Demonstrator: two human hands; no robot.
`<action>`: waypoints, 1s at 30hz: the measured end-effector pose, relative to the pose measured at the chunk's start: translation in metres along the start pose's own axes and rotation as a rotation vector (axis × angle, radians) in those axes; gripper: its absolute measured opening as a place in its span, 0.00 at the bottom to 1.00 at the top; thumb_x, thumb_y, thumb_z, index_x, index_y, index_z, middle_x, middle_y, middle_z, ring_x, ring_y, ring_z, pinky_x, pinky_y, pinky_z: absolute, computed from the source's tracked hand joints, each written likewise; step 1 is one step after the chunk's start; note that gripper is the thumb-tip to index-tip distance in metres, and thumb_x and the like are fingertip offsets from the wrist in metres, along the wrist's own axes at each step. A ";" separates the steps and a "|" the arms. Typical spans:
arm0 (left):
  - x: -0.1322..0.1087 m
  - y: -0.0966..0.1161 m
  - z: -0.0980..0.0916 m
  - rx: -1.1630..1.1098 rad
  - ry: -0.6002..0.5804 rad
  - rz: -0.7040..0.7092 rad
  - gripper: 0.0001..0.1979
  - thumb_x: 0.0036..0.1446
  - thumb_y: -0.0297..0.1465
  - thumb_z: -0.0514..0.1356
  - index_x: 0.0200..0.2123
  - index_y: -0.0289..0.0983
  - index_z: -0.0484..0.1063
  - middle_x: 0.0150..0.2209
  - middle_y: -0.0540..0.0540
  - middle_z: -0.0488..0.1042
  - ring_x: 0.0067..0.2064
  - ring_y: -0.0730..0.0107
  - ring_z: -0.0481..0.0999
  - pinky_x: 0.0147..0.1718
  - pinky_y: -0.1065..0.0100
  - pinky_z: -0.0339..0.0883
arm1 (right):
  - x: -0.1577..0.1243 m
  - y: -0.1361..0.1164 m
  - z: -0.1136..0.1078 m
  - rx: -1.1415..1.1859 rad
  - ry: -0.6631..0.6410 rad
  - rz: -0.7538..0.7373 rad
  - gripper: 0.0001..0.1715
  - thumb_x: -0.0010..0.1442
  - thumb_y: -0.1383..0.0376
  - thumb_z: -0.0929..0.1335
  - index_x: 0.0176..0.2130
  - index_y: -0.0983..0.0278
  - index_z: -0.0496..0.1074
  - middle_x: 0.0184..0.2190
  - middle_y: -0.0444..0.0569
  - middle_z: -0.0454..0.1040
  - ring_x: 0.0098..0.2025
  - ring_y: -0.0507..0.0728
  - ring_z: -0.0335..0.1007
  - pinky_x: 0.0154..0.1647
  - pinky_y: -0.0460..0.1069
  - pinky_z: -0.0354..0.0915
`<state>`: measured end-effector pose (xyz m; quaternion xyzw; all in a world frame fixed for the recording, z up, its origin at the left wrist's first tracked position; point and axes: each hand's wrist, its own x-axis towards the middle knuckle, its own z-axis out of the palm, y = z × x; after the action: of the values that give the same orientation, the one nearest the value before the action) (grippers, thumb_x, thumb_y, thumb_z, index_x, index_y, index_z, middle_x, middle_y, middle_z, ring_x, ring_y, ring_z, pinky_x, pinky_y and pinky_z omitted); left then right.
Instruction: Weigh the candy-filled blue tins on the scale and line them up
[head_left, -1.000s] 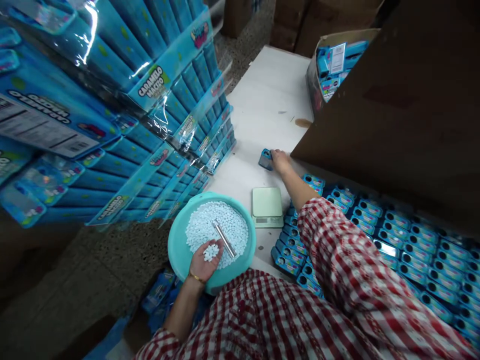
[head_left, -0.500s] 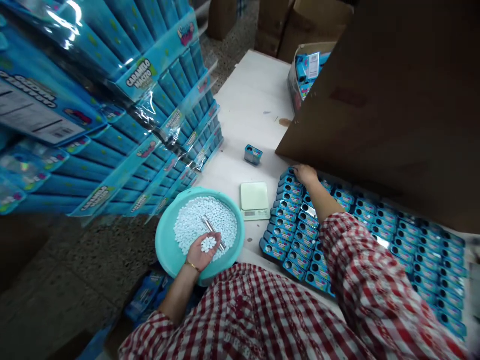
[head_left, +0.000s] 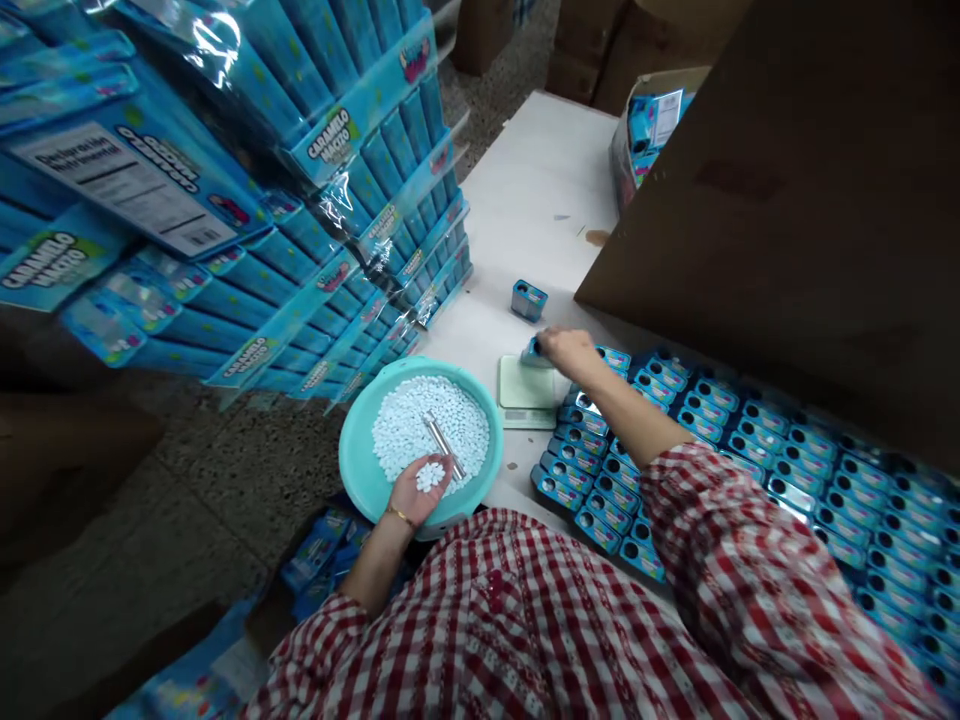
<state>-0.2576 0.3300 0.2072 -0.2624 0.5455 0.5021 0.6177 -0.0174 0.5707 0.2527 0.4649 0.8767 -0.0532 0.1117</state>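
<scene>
My left hand (head_left: 421, 487) lies palm up over the teal basin (head_left: 358, 462), cupping a small heap of white candies (head_left: 430, 475). More white candies (head_left: 420, 425) fill the basin, with a metal tube (head_left: 442, 445) lying on them. My right hand (head_left: 568, 349) grips a small blue box (head_left: 531, 351) just above the pale green scale (head_left: 527, 390). Another small blue box (head_left: 529, 299) stands alone on the white table (head_left: 525, 210) beyond the scale. Rows of open blue boxes (head_left: 720, 440) cover the table under my right arm.
Shrink-wrapped stacks of blue candy packs (head_left: 300, 200) tower on the left. A big brown cardboard flap (head_left: 810, 200) overhangs the right side. An open carton of blue boxes (head_left: 649, 125) sits at the table's far end. More blue packs (head_left: 315, 555) lie on the floor.
My right hand left one blue box standing on the table, reached into the rows, and now holds another box over the scale. My left hand stayed cupped over the basin.
</scene>
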 end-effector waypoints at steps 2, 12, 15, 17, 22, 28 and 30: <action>-0.002 0.001 0.004 0.016 -0.024 -0.011 0.10 0.58 0.23 0.50 0.28 0.29 0.68 0.30 0.39 0.74 0.32 0.67 0.77 0.29 0.69 0.75 | 0.000 -0.028 0.010 0.017 -0.074 -0.052 0.17 0.62 0.70 0.56 0.41 0.68 0.71 0.41 0.57 0.74 0.41 0.56 0.70 0.32 0.45 0.58; 0.005 0.013 -0.011 -0.049 -0.035 0.014 0.12 0.59 0.24 0.48 0.29 0.30 0.69 0.31 0.39 0.74 0.34 0.66 0.78 0.30 0.66 0.76 | -0.038 0.006 0.029 0.222 0.091 0.266 0.21 0.63 0.59 0.59 0.52 0.61 0.69 0.47 0.53 0.74 0.46 0.60 0.70 0.41 0.51 0.63; 0.009 0.016 -0.016 -0.059 -0.037 0.017 0.12 0.59 0.25 0.47 0.30 0.29 0.69 0.33 0.37 0.75 0.36 0.64 0.78 0.30 0.65 0.76 | -0.058 0.028 0.035 0.306 0.157 0.360 0.19 0.61 0.61 0.60 0.48 0.61 0.72 0.45 0.51 0.75 0.46 0.60 0.70 0.43 0.52 0.63; 0.010 0.017 -0.017 -0.049 -0.038 0.023 0.12 0.60 0.25 0.47 0.31 0.30 0.69 0.34 0.37 0.75 0.36 0.64 0.78 0.31 0.64 0.76 | -0.068 0.035 0.039 0.360 0.223 0.402 0.19 0.61 0.61 0.60 0.47 0.61 0.74 0.44 0.51 0.76 0.46 0.60 0.71 0.44 0.52 0.63; 0.008 0.014 -0.010 -0.005 -0.075 0.032 0.11 0.59 0.25 0.47 0.32 0.30 0.69 0.36 0.37 0.75 0.40 0.63 0.77 0.35 0.63 0.75 | -0.075 0.036 0.046 0.436 0.345 0.391 0.18 0.60 0.62 0.60 0.44 0.62 0.75 0.42 0.50 0.76 0.45 0.60 0.71 0.44 0.52 0.63; 0.006 0.009 0.001 0.038 -0.111 0.024 0.11 0.57 0.24 0.49 0.36 0.30 0.71 0.39 0.37 0.76 0.44 0.61 0.76 0.38 0.62 0.74 | -0.075 0.028 0.045 0.457 0.420 0.302 0.17 0.61 0.63 0.59 0.43 0.62 0.74 0.40 0.52 0.76 0.45 0.60 0.69 0.44 0.53 0.62; 0.005 0.007 0.005 0.053 -0.120 0.011 0.11 0.57 0.24 0.49 0.37 0.30 0.71 0.39 0.37 0.76 0.44 0.61 0.76 0.39 0.62 0.73 | -0.078 0.014 0.041 0.463 0.425 0.265 0.18 0.62 0.63 0.59 0.42 0.63 0.74 0.40 0.53 0.75 0.44 0.60 0.68 0.45 0.53 0.62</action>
<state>-0.2621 0.3387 0.2052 -0.2123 0.5220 0.5055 0.6534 0.0424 0.5079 0.2325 0.5883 0.7771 -0.1378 -0.1763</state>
